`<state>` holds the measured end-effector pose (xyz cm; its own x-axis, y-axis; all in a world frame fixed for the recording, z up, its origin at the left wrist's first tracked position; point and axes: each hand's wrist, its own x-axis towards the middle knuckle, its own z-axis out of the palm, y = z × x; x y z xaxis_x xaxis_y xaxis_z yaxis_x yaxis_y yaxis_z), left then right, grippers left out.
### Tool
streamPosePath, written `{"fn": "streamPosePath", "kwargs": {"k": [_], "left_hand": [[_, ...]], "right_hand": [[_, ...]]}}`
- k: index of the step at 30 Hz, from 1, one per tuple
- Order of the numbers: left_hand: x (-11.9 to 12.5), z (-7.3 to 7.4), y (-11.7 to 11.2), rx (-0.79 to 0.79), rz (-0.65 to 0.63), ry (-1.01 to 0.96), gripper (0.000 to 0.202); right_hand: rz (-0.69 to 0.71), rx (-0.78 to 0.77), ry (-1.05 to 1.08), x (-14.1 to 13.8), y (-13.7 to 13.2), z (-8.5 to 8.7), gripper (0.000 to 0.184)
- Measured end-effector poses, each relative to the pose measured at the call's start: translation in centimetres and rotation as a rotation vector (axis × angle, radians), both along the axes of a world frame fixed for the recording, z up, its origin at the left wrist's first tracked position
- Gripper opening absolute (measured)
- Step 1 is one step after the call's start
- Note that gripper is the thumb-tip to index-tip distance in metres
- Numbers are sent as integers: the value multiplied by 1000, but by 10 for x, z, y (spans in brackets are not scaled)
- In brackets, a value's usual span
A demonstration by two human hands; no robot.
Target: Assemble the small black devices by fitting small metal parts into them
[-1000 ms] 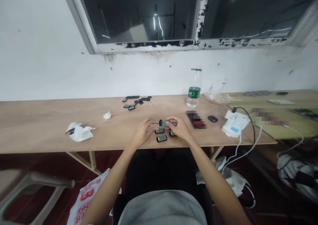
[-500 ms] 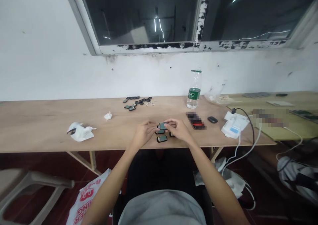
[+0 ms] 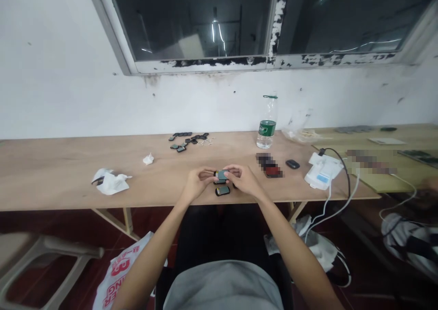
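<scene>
Near the table's front edge, a small grey-green rectangular piece with a dark rim (image 3: 222, 175) is pinched between my two hands. My left hand (image 3: 199, 182) is closed on its left end, and my right hand (image 3: 241, 179) grips its right end with the thumb on top. A similar small piece with a black rim and a yellow mark (image 3: 222, 191) lies on the wood just in front. Another dark piece (image 3: 234, 185) is partly hidden under my right hand. Several more such black and grey-green pieces (image 3: 181, 149) lie farther back by the wall.
On the wooden table (image 3: 68, 168) are crumpled tissues (image 3: 112, 182), a water bottle (image 3: 267, 128), a blurred phone (image 3: 271, 166), a black oval case (image 3: 292, 164) and a white box with cables (image 3: 320, 175). Tiny white bits (image 3: 205, 141) lie beside the far pieces. A person sits at right.
My fingers have shifted around the small grey-green piece, and my right thumb now lies across it. The piece has moved slightly to the left. Other things on the table stay put.
</scene>
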<state>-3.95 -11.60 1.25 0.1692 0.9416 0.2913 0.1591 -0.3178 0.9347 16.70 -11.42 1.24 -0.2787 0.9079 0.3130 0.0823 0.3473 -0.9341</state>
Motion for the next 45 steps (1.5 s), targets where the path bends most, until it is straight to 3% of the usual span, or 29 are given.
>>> {"fn": "streamPosePath", "kwargs": {"k": [6, 10, 13, 16, 20, 24, 28, 33, 37, 39, 45], "left_hand": [[-3, -1, 0, -113, -33, -96, 42], [-4, -4, 3, -89, -33, -90, 40], [-3, 0, -1, 45, -36, 42, 34], [-1, 6, -6, 279, -23, 261, 33], [1, 5, 9, 436, 64, 444, 32], [-1, -3, 50, 366, 61, 521, 27], [-1, -15, 83, 295, -29, 553, 25], [4, -32, 93, 226, -34, 587, 26], [5, -36, 92, 177, -3, 597, 28], [3, -35, 90, 177, -11, 577, 30], [-3, -24, 63, 172, -3, 503, 34]], "right_hand": [[39, -11, -28, -4, -6, 5, 23], [26, -10, -26, -6, -5, 5, 19], [10, -7, -2, -6, -3, 3, 19], [28, -13, 20, -6, 0, 1, 22], [-15, 5, 5, 4, 12, -6, 31], [-207, 83, -20, 29, 30, -13, 31], [-254, 101, -49, 50, 39, -14, 29], [-269, 103, -159, 56, 39, -15, 27], [-312, 148, -323, 57, 42, -21, 30], [-276, 153, -411, 59, 42, -24, 32], [40, 245, -689, 63, 34, -24, 27]]}}
